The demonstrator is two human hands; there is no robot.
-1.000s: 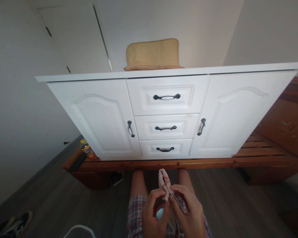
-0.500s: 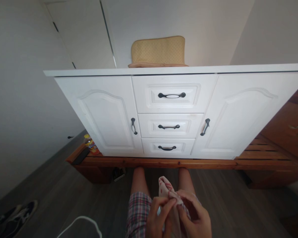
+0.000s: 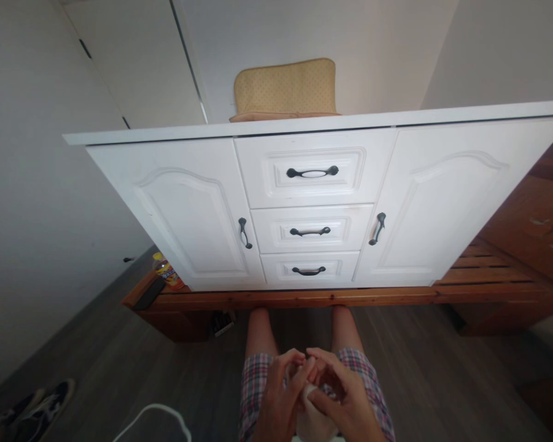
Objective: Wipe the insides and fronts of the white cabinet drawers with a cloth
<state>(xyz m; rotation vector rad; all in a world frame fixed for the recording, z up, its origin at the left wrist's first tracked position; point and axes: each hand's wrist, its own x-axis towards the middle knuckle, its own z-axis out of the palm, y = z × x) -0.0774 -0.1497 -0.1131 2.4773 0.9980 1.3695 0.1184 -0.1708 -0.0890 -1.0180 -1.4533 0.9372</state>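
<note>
Two hands — left hand (image 3: 279, 399), right hand (image 3: 345, 402) — meet over plaid-shorted lap, fingers curled closed around a small white crumpled cloth (image 3: 309, 410), mostly hidden between them, before a white wooden three-drawer cabinet (image 3: 304, 202).

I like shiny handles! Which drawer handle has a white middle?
The top drawer handle. Its centre is white, while the middle drawer handle and bottom drawer handle are dark all along.
</note>
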